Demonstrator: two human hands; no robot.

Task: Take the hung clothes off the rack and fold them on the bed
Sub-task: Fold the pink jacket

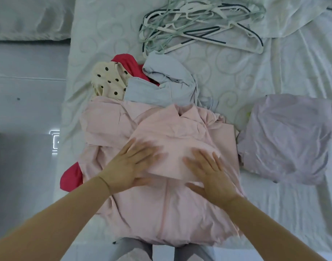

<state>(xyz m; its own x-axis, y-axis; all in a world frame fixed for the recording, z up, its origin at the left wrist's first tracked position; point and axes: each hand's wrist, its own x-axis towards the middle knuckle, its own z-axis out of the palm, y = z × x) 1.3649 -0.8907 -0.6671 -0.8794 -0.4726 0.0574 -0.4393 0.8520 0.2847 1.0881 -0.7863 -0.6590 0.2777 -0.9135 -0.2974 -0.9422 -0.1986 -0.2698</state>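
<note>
Nearest, at the bed's edge, the pale pink cotton collared shirt [161,219] lies spread on the white swirl-quilted mattress [227,76]. Both hands rest flat on it, fingers straight and spread, gripping nothing. The left hand [131,162] presses the left part of a flap turned across the shirt's middle. The right hand [208,174] presses the flap's right part and lower edge.

The step looks like smoothing that fold. It would go best with the palms sweeping outward from the centre and the flap's edge kept straight before the next fold, since creases bunch below the collar.

The shirt lies partly over an unfolded heap, which makes an uneven base. A crimson red garment [71,178] peeps out at the shirt's left. Just beyond the shirt lie a cream black-dotted piece [108,81] and a crumpled pale grey-blue garment [169,81]. To the shirt's right, near it, sits a folded lilac garment [285,136]. Far beyond the shirt lies a tangle of white and green plastic hangers [199,27].
</note>
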